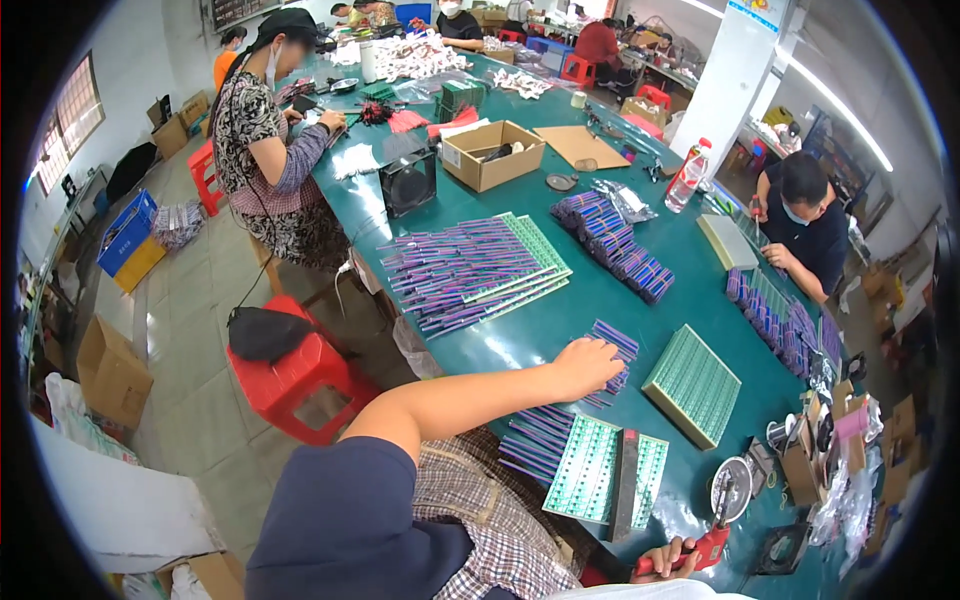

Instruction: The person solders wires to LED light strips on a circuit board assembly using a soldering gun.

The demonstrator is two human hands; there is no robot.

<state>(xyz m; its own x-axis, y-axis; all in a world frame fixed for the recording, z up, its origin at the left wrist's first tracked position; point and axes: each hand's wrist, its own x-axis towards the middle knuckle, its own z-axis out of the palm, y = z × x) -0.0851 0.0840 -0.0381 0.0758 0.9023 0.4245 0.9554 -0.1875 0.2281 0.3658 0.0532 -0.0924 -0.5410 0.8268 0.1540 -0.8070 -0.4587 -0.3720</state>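
My left hand (588,368) reaches across the green table, its fingers closed over a small bundle of purple and blue wires (612,340). Low in the picture, my right hand (668,560) is wrapped round the handle of a red soldering gun (712,548). The gun's tip points up toward a round metal dish (731,490). Between my hands lies a green circuit board panel (585,465) with a dark bar (625,485) across it. Purple wires (540,440) stick out from the panel's left side. A thick stack of green panels (692,385) lies right of my left hand.
Wired panels (480,270) and bundled wires (612,245) lie farther back, near an open cardboard box (493,155), a small black fan (408,183) and a bottle (688,176). Co-workers sit left and right. A solder spool (782,432) stands right; a red stool (295,370) is left.
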